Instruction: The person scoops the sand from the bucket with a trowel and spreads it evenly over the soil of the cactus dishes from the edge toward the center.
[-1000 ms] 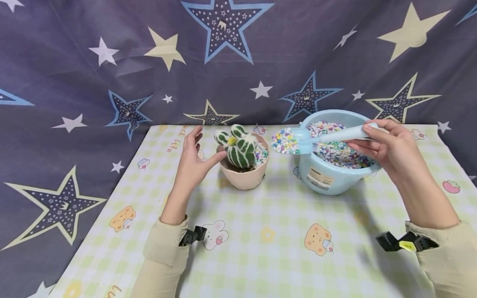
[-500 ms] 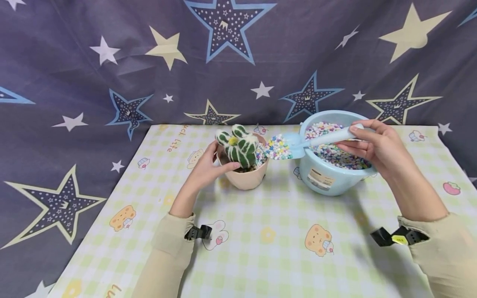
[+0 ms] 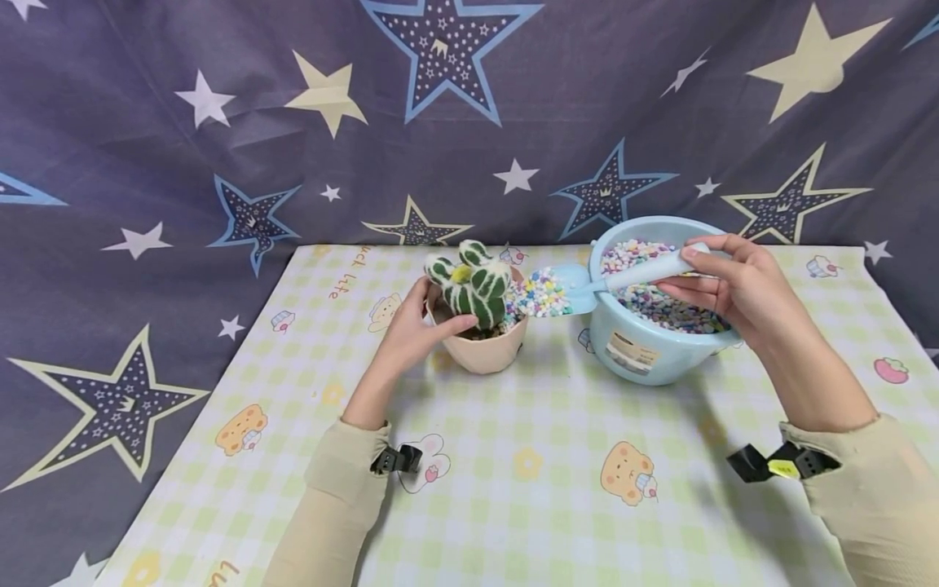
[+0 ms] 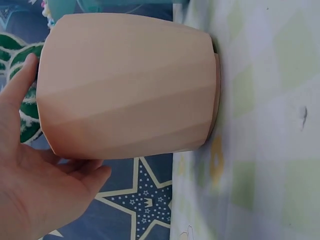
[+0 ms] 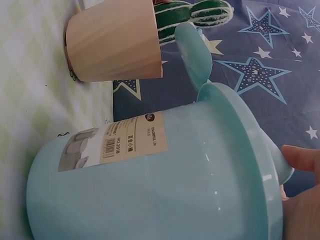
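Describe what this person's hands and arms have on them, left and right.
The left hand and right hand wear no gloves. The left sleeve and right sleeve are plain pale beige. Each wrist carries a black device; the right one bears a yellow patch, its marking too small to read.

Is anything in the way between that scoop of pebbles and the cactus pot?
Nothing visible: in the head view, the loaded scoop reaches the pot; the cactus and left hand are toward its opposite side.
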Demonstrator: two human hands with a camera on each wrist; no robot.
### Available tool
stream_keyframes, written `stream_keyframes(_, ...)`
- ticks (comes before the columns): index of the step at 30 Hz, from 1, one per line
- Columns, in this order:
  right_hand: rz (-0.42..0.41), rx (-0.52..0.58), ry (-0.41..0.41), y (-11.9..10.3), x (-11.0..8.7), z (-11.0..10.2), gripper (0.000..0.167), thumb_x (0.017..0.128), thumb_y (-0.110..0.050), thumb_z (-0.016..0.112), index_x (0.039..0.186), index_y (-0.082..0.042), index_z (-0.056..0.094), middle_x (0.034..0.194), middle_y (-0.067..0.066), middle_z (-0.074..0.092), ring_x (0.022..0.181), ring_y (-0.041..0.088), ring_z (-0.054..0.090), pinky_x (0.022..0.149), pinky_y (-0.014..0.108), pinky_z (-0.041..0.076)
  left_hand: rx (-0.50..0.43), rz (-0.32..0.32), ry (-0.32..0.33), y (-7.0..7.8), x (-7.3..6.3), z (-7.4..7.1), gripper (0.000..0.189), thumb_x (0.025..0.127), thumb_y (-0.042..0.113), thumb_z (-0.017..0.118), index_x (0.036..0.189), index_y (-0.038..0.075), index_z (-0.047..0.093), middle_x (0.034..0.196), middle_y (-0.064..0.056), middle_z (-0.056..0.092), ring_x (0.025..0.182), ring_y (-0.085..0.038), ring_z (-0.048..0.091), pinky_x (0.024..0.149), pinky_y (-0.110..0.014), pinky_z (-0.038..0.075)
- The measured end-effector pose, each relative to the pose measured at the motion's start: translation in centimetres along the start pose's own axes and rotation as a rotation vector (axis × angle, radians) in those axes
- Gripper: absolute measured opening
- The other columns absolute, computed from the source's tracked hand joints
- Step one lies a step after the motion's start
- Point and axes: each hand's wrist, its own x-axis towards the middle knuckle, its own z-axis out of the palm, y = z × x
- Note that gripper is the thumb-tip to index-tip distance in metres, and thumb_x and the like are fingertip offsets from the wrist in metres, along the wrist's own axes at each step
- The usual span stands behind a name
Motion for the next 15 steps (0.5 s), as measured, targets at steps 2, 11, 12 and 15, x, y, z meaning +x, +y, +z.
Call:
stream_keyframes(2,-0.003,-0.008,0.002,0.0,0.0,0.2,0.014,0.097,0.005,0.055,0.109,-0.003,0.052,0.093,0.011,0.068,0.080,0.031,0.077,0.075,0.036,0.063,0.015,0.019,0.029,0.1,-0.1,0.2,0.063,0.082,0.043,0.079,0.127,0.013,0.046,0.119,-0.009,0.051,0.113,-0.026,0.049,0.100,-0.044,0.043)
stream_keyframes(11,-0.013,-0.041,0.009,-0.2,0.0,0.9,0.016,0.097,0.005,0.057,0.109,-0.003,0.049,0.093,0.010,0.069,0.078,0.028,0.077,0.075,0.035,0.063,0.117,-0.030,0.139,1.4,-1.2,1.8,0.089,0.080,0.055,0.078,0.144,0.009,0.037,0.139,-0.014,0.048,0.133,-0.030,0.047,0.113,-0.050,0.041)
stream_keyframes(12,-0.012,-0.041,0.011,-0.3,0.1,0.9,0.016,0.097,0.005,0.057,0.108,-0.003,0.049,0.092,0.011,0.069,0.077,0.028,0.077,0.074,0.035,0.063,0.128,-0.037,0.139,1.4,-1.3,1.8,0.094,0.079,0.057,0.078,0.147,0.009,0.034,0.144,-0.014,0.046,0.138,-0.031,0.045,0.115,-0.050,0.039)
stream_keyframes(15,-0.007,-0.048,0.018,-0.3,0.0,1.0,0.017,0.096,0.004,0.058,0.108,-0.003,0.049,0.091,0.010,0.069,0.077,0.028,0.077,0.073,0.035,0.063,0.120,-0.018,0.086,1.3,-1.2,1.6,0.104,0.078,0.053,0.080,0.154,0.010,0.024,0.153,-0.016,0.037,0.145,-0.033,0.038,0.120,-0.051,0.033)
